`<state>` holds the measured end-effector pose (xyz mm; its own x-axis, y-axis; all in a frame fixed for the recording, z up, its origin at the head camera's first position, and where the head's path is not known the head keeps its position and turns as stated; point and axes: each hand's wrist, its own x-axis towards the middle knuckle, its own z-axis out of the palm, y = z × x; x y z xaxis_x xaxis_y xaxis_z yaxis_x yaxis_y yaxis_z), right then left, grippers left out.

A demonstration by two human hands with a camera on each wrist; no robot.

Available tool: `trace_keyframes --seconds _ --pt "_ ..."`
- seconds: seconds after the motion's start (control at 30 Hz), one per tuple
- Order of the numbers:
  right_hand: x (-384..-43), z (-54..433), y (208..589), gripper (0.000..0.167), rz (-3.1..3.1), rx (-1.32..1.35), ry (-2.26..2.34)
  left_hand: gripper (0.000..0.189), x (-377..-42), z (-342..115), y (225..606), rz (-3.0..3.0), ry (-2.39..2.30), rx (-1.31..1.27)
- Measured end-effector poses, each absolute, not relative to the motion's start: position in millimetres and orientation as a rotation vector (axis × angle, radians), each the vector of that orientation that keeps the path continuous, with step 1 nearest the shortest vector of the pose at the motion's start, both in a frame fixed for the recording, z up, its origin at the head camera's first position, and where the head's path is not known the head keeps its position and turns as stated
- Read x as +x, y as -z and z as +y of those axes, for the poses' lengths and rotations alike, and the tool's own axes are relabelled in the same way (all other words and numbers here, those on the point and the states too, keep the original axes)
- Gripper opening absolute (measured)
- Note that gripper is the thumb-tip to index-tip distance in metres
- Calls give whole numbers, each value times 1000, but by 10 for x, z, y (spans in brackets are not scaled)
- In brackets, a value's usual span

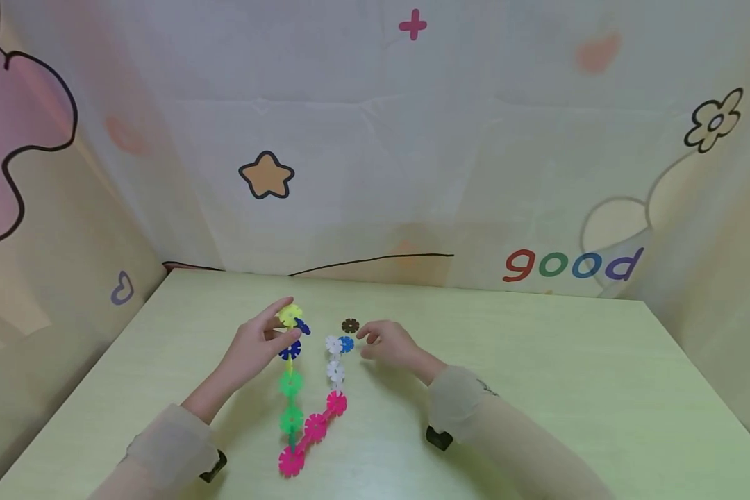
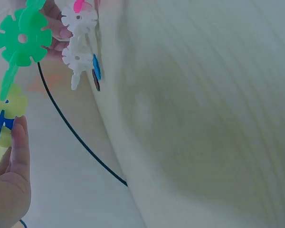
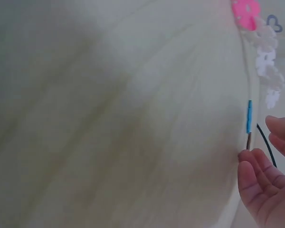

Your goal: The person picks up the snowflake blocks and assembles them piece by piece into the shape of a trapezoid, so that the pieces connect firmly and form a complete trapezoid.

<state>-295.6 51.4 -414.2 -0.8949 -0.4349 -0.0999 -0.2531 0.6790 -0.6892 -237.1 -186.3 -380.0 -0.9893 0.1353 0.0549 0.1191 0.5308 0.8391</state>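
A chain of interlocking snowflake discs runs in a V, from yellow and dark blue through green [image 1: 291, 382] and pink [image 1: 315, 427] to white [image 1: 335, 371]. My left hand [image 1: 256, 347] pinches its upper left end, at a yellow disc [image 1: 289, 315] and dark blue discs [image 1: 290, 349]. Beside the white end, a light blue disc [image 1: 346, 344] and a brown disc [image 1: 350, 325] lie flat on the table. My right hand [image 1: 390, 344] is just right of these two, fingers loosely bent, thumb apart from them. In the right wrist view, its fingertips are close to the brown disc [image 3: 249, 141]; contact is unclear.
The pale wooden tabletop [image 1: 537, 389] extends widely to the right. A printed cloth backdrop [image 1: 375, 173] stands along the far edge and both sides. A dark wrist device [image 1: 439, 438] shows below the right sleeve, another [image 1: 214, 466] by the left sleeve.
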Motion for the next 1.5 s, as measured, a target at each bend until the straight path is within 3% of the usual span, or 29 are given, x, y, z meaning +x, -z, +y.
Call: trace_keyframes --seconds 0.4,0.87,1.5 --pt "-3057 318 4224 42 2671 -613 796 64 -2380 -2010 3841 2762 -1475 188" --pt "-3060 275 4228 23 2724 -574 680 62 -2347 -1985 3801 2755 -1487 201" --pt "-2801 705 4142 12 2546 -582 1095 62 -2324 -1757 3738 2644 -1608 243"
